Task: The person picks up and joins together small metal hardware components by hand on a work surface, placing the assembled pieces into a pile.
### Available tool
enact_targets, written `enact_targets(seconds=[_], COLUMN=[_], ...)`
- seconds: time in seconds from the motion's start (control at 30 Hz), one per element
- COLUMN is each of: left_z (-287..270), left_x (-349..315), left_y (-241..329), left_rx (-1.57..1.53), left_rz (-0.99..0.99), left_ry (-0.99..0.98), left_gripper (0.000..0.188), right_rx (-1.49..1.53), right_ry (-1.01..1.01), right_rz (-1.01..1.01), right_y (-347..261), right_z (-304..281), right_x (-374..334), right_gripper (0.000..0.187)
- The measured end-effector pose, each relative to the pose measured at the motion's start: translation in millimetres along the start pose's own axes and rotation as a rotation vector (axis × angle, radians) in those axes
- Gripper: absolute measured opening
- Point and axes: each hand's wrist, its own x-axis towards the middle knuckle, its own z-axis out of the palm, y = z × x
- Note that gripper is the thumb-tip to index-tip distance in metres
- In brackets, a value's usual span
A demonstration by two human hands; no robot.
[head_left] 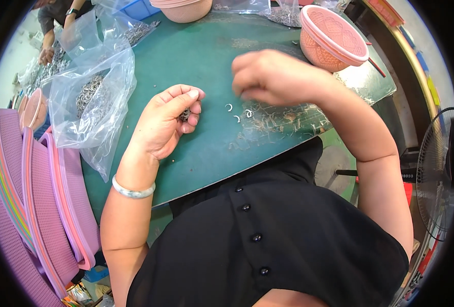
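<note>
My left hand [168, 115] is closed around a small clump of dark metal rings [185, 114], its thumb pressed against the index finger. The clump shows only partly between the fingers. Over the green table my right hand [270, 77] is smeared by motion; its fingers look curled, and whether they hold anything does not show. Just below that hand, a few loose silvery open rings [249, 113] lie on the tabletop. A transparent plastic bag [117, 84] left of my left hand contains a heap of similar metal rings [90, 95].
Pink woven baskets [334, 38] stand at the table's far right, and a stacked pink tub [186, 10] at the back. Purple perforated baskets [68, 194] crowd the left side. A fan [436, 174] is at the right. Another person's hand [46, 55] reaches among metal parts, far left.
</note>
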Motion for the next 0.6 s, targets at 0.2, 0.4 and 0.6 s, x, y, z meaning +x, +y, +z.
enact_targets(seconds=[0.2,0.4,0.6], left_z=[1,1,-1], left_x=[-2,-1,0], left_y=[0,0,-2], left_rx=[0.003,-0.007,-0.030], left_rz=[0.015,0.007,-0.022], left_ry=[-0.002,-0.012,-0.053], left_gripper=[0.014,0.014,0.013], right_rx=[0.181,0.246,0.515], right_ry=[-0.091,-0.093,-0.019], right_rz=[-0.019,0.045,0.031], right_y=[8,11,15], right_z=[30,34,30], right_x=[11,14,15], right_gripper=[0.009,0.008,0.009])
